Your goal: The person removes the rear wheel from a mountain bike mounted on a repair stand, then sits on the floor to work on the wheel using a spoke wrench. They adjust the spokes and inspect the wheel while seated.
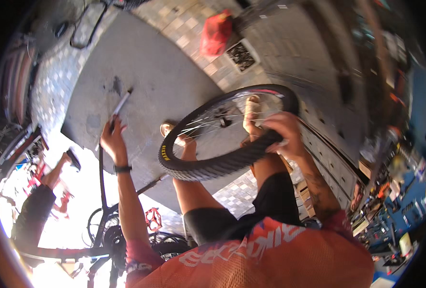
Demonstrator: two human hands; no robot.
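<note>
A bicycle wheel [213,165] with a knobby black tyre is tilted in front of my legs, its spokes and hub showing inside the rim. My right hand [286,132] is closed round the tyre on the wheel's right side, slightly blurred. Out to the left, my left hand [113,139] is closed on a slim silver rod [122,103] with a dark tip; its exact kind I cannot make out. The rod points up and away over a grey mat [150,62], and the two hands are well apart.
A black bicycle frame [102,192] with a red pedal [153,218] stands at lower left. Another person's leg [54,177] shows beyond it. Far off lie a red bag-like object [216,34] and a floor grate [242,56]. Drawers [325,153] and a tool-covered blue bench [405,211] line the right.
</note>
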